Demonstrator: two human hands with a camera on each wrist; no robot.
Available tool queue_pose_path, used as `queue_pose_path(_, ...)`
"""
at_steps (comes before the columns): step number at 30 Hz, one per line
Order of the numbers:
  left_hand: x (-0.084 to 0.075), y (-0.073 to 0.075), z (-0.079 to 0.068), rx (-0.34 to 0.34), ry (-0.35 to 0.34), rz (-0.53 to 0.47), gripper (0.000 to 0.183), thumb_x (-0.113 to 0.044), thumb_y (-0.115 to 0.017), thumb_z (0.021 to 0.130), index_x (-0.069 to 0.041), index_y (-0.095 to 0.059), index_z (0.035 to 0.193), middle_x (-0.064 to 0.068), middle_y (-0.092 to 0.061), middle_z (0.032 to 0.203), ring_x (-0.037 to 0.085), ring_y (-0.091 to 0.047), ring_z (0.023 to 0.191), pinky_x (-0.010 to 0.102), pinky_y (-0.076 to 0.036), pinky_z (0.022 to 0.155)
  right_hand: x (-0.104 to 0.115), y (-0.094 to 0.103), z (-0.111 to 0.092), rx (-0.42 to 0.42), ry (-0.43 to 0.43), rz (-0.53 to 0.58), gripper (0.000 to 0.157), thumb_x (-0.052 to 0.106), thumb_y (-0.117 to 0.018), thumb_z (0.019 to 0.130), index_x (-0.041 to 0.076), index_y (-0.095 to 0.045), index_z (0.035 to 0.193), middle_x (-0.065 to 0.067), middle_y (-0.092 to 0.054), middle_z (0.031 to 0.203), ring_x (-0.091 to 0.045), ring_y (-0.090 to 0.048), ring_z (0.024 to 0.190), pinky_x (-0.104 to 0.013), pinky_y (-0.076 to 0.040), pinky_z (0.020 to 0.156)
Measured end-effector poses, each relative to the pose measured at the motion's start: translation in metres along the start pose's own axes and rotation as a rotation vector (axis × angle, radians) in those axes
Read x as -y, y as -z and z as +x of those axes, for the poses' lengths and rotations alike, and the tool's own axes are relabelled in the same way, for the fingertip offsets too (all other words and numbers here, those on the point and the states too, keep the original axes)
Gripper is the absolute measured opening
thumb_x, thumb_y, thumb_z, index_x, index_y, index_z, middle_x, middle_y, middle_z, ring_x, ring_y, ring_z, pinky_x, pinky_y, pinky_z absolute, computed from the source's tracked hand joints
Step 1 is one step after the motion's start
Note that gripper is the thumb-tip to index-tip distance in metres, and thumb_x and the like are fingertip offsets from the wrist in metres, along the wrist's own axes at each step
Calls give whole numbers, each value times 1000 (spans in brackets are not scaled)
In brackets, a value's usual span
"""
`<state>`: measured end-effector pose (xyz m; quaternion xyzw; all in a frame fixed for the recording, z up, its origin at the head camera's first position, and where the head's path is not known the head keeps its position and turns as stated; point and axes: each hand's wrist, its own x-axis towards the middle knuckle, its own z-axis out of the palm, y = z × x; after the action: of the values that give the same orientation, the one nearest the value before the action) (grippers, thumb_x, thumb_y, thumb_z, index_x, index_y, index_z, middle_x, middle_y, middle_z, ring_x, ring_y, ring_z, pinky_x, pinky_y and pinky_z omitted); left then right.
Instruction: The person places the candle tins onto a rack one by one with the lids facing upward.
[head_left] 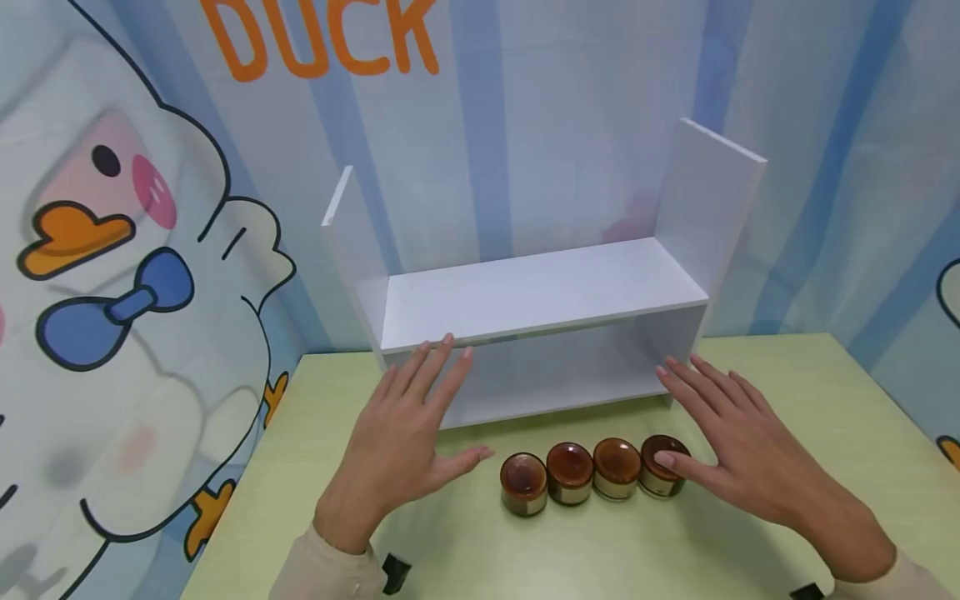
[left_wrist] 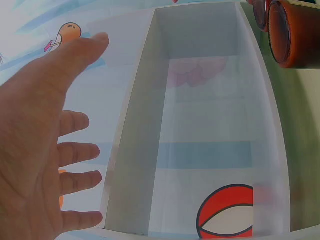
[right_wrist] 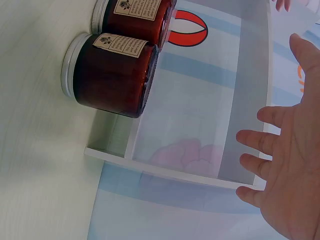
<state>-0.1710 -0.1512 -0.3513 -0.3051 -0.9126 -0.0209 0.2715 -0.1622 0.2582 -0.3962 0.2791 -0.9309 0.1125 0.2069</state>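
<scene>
Several brown glass jars (head_left: 570, 473) stand in a row on the table, in front of a white two-tier shelf (head_left: 540, 287). In the right wrist view a jar (right_wrist: 112, 75) shows a paper label and a silver lid at its lower end. My left hand (head_left: 405, 437) hovers left of the row with its fingers spread, holding nothing. On the other side my right hand (head_left: 738, 442) is spread too, its thumb overlapping the rightmost jar (head_left: 663, 479) in the head view; the right wrist view shows the hand apart from the jars.
The pale green table (head_left: 810, 400) carries the shelf near its back edge. Behind it hangs a blue striped cloth (head_left: 540, 125) with a printed duck and orange lettering. Upright side panels (head_left: 712, 192) rise at both ends of the shelf.
</scene>
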Motion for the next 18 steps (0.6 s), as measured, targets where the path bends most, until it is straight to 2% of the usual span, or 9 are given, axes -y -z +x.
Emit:
queue_pose_path(11, 5, 3, -3, -40, 33, 5, 104, -70, -70, 83, -14, -30, 161, 14, -34, 163, 37, -41, 145, 56, -42, 113, -1, -2, -2, -13, -2, 3, 90, 49, -75, 89, 18, -31, 161, -7, -34, 164, -32, -24, 153, -55, -22, 121)
queue_pose_path(18, 9, 3, -7, -83, 55, -119, 95, -72, -59, 90, -12, -35, 159, 13, -37, 162, 34, -41, 145, 51, -45, 112, -1, -3, -3, -4, -13, 7, 90, 49, -74, 89, 20, -30, 162, -6, -33, 164, -32, -24, 153, -54, -21, 121)
